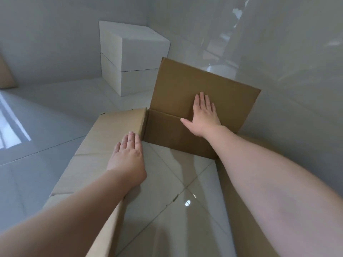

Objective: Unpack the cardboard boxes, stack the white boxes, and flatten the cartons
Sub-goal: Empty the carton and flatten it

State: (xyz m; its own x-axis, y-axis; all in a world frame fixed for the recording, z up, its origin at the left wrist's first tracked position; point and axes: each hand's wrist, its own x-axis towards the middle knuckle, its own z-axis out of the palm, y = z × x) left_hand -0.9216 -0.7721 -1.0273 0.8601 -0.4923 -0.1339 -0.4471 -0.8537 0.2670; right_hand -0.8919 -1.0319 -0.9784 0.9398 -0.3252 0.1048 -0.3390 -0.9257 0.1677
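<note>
Here both flat: left hand (128,156), right hand (203,115) pressing carton (185,86); near side cropped.

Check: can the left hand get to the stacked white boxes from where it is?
Probably yes. The left hand lies flat on the carton; bare floor runs from there to the white boxes, though they stand farther off.

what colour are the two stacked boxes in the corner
The stacked boxes are plain white, with no visible print; the head view, the only one, shows them clearly.

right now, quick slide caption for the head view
Both hands, left hand and right hand, press flat on the open, bottomless cardboard carton; two white boxes stacked behind.
</note>
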